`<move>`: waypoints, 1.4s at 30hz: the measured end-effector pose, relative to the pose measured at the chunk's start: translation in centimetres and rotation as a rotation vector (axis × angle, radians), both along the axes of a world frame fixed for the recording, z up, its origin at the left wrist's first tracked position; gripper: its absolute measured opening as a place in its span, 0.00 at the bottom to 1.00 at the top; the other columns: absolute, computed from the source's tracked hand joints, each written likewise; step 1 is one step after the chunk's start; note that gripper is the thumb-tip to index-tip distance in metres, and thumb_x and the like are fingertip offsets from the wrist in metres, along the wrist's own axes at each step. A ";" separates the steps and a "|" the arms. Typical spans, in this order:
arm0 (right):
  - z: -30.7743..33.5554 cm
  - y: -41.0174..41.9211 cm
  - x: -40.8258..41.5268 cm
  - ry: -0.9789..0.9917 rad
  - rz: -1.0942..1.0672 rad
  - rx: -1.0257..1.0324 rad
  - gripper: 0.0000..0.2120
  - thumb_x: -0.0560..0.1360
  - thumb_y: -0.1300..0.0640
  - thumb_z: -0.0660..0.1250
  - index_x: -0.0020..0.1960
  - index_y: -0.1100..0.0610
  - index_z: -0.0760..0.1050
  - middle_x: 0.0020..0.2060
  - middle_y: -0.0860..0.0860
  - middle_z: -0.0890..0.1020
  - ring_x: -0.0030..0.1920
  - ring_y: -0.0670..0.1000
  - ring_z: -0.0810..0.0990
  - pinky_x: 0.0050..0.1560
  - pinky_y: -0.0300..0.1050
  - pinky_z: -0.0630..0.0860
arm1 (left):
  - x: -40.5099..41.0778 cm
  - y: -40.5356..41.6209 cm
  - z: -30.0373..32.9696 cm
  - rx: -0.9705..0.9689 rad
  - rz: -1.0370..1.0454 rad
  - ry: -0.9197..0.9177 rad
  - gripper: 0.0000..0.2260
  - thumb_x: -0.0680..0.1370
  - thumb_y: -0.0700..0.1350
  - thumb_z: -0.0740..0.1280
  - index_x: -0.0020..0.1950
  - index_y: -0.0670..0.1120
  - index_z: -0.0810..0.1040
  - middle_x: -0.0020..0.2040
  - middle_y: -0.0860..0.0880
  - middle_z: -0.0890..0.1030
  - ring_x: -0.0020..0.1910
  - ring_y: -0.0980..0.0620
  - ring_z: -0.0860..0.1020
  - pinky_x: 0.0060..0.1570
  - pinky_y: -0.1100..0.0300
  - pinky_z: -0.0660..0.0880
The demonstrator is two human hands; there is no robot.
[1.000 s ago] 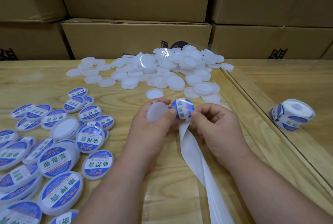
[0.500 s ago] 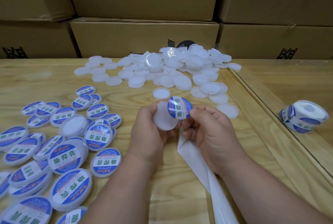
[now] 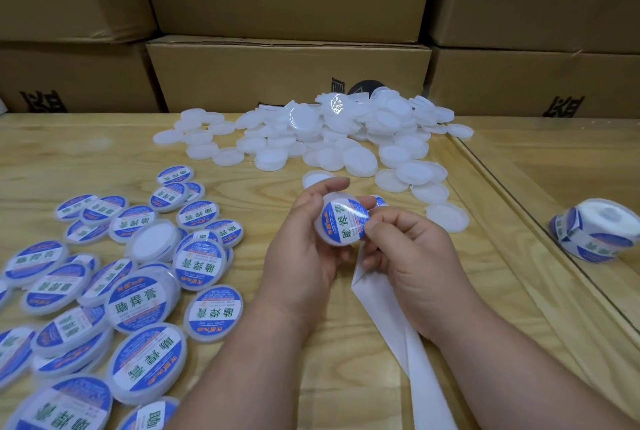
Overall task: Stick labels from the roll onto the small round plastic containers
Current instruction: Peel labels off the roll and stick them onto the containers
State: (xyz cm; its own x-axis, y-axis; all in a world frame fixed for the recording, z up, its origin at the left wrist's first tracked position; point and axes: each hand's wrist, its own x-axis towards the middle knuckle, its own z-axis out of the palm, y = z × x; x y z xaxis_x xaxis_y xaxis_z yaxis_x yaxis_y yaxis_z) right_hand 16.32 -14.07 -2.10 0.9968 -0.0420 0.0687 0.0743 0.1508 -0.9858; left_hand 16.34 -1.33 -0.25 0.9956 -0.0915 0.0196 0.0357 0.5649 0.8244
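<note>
Nearest, a spent backing strip (image 3: 398,336) trailing off the table's near edge, pinned under the right hand (image 3: 412,256) to stay taut and out of the way. Just beyond, the left hand (image 3: 301,249) curled round a small round container (image 3: 341,222), tilted toward the face, probably for centring. Right fingertips (image 3: 372,227) pressing a blue label (image 3: 346,220) onto its top, seemingly half smoothed. Leftward, labelled containers (image 3: 138,291) heaped as finished. Farther back, blank ones (image 3: 346,139) within reach. Off right, the label roll (image 3: 595,234) parked, well apart. Behind, stacked cartons (image 3: 287,73).
</note>
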 end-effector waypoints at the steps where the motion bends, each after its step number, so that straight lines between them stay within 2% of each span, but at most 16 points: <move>1: 0.0 0.0 0.0 0.001 -0.002 0.004 0.08 0.69 0.55 0.69 0.38 0.59 0.80 0.33 0.53 0.78 0.35 0.51 0.74 0.39 0.44 0.73 | 0.0 0.0 0.0 0.006 -0.002 -0.009 0.13 0.80 0.48 0.58 0.59 0.46 0.77 0.52 0.38 0.85 0.42 0.48 0.81 0.32 0.59 0.67; 4: 0.0 0.0 0.0 -0.001 -0.007 0.001 0.07 0.69 0.54 0.69 0.38 0.58 0.80 0.33 0.52 0.79 0.35 0.51 0.75 0.41 0.46 0.73 | 0.1 0.0 -0.2 0.014 -0.008 -0.025 0.13 0.81 0.43 0.54 0.57 0.46 0.77 0.51 0.39 0.85 0.42 0.49 0.81 0.34 0.58 0.68; 8: 0.1 0.1 0.0 -0.008 -0.003 0.008 0.06 0.69 0.54 0.70 0.36 0.56 0.81 0.34 0.52 0.79 0.35 0.50 0.75 0.40 0.46 0.73 | 0.1 0.1 -0.4 -0.023 -0.025 -0.033 0.14 0.81 0.39 0.52 0.57 0.44 0.77 0.50 0.39 0.85 0.40 0.49 0.83 0.31 0.62 0.75; 11: 0.1 0.1 -0.1 -0.010 -0.001 0.009 0.06 0.67 0.53 0.71 0.37 0.56 0.81 0.34 0.53 0.79 0.36 0.51 0.75 0.41 0.47 0.72 | 0.2 0.1 -0.4 -0.026 -0.030 -0.042 0.14 0.81 0.39 0.53 0.56 0.44 0.78 0.50 0.39 0.85 0.41 0.49 0.83 0.32 0.63 0.76; 15: 0.1 0.2 -0.1 -0.008 -0.005 0.004 0.11 0.62 0.47 0.72 0.37 0.55 0.81 0.35 0.53 0.80 0.35 0.51 0.75 0.41 0.46 0.73 | 0.2 0.0 -0.4 -0.015 -0.018 -0.052 0.14 0.83 0.41 0.53 0.55 0.46 0.79 0.50 0.39 0.85 0.42 0.49 0.84 0.32 0.63 0.75; 19: 0.1 0.2 -0.1 -0.001 -0.006 0.006 0.10 0.61 0.46 0.72 0.35 0.53 0.82 0.33 0.52 0.79 0.34 0.50 0.75 0.41 0.47 0.72 | 0.2 0.0 -0.5 0.011 -0.004 -0.062 0.14 0.84 0.43 0.54 0.54 0.47 0.79 0.50 0.40 0.85 0.42 0.49 0.84 0.33 0.63 0.75; 23: 0.2 0.2 -0.1 -0.006 -0.009 0.006 0.09 0.62 0.47 0.72 0.35 0.52 0.82 0.33 0.51 0.80 0.34 0.49 0.76 0.40 0.46 0.73 | 0.2 -0.1 -0.4 -0.006 -0.005 -0.056 0.10 0.78 0.44 0.60 0.52 0.48 0.81 0.50 0.39 0.85 0.42 0.48 0.84 0.32 0.62 0.75; 25: 0.2 0.2 -0.1 -0.008 -0.011 0.003 0.05 0.63 0.50 0.72 0.34 0.51 0.82 0.33 0.50 0.81 0.33 0.49 0.76 0.39 0.44 0.74 | 0.3 -0.1 -0.5 -0.005 -0.012 -0.058 0.12 0.73 0.44 0.61 0.51 0.48 0.82 0.50 0.39 0.86 0.42 0.48 0.84 0.33 0.61 0.76; 29: 0.3 0.3 0.0 -0.011 -0.037 -0.016 0.05 0.67 0.54 0.70 0.32 0.49 0.81 0.34 0.48 0.82 0.32 0.47 0.77 0.37 0.40 0.75 | 0.5 -0.1 -0.8 0.033 0.003 -0.070 0.16 0.70 0.40 0.60 0.45 0.53 0.85 0.51 0.40 0.86 0.46 0.46 0.84 0.45 0.52 0.74; 31: 0.3 0.3 -0.1 -0.012 -0.048 -0.018 0.05 0.67 0.54 0.71 0.33 0.49 0.82 0.35 0.48 0.83 0.32 0.47 0.77 0.38 0.41 0.75 | 0.6 -0.1 -0.9 0.043 0.023 -0.066 0.17 0.68 0.39 0.60 0.45 0.54 0.85 0.52 0.40 0.86 0.47 0.45 0.84 0.47 0.50 0.74; 34: 0.3 0.3 -0.1 -0.010 -0.056 -0.004 0.05 0.68 0.52 0.71 0.34 0.49 0.82 0.31 0.49 0.81 0.31 0.48 0.76 0.37 0.40 0.76 | 0.6 -0.1 -1.0 0.093 0.096 -0.052 0.18 0.69 0.38 0.59 0.46 0.55 0.83 0.52 0.41 0.86 0.41 0.47 0.81 0.36 0.57 0.70; 37: 0.2 0.1 0.0 0.019 -0.070 0.066 0.05 0.69 0.54 0.71 0.35 0.51 0.82 0.29 0.52 0.78 0.30 0.49 0.75 0.35 0.40 0.75 | 1.0 0.0 -1.3 0.067 0.190 -0.029 0.18 0.72 0.36 0.58 0.51 0.54 0.81 0.51 0.42 0.86 0.36 0.48 0.79 0.31 0.59 0.68; 40: 0.2 0.0 0.1 0.030 -0.065 0.092 0.05 0.70 0.55 0.71 0.36 0.53 0.81 0.29 0.53 0.76 0.29 0.50 0.75 0.36 0.41 0.75 | 1.4 0.1 -1.6 0.091 0.284 -0.014 0.18 0.70 0.41 0.64 0.57 0.57 0.77 0.49 0.47 0.87 0.35 0.51 0.80 0.29 0.62 0.71; 42: 0.2 0.0 0.1 0.034 -0.062 0.098 0.05 0.69 0.55 0.71 0.36 0.54 0.81 0.29 0.53 0.76 0.29 0.50 0.75 0.36 0.42 0.75 | 1.6 0.3 -1.9 0.111 0.315 -0.006 0.21 0.70 0.43 0.72 0.61 0.58 0.76 0.46 0.51 0.86 0.36 0.53 0.80 0.30 0.63 0.72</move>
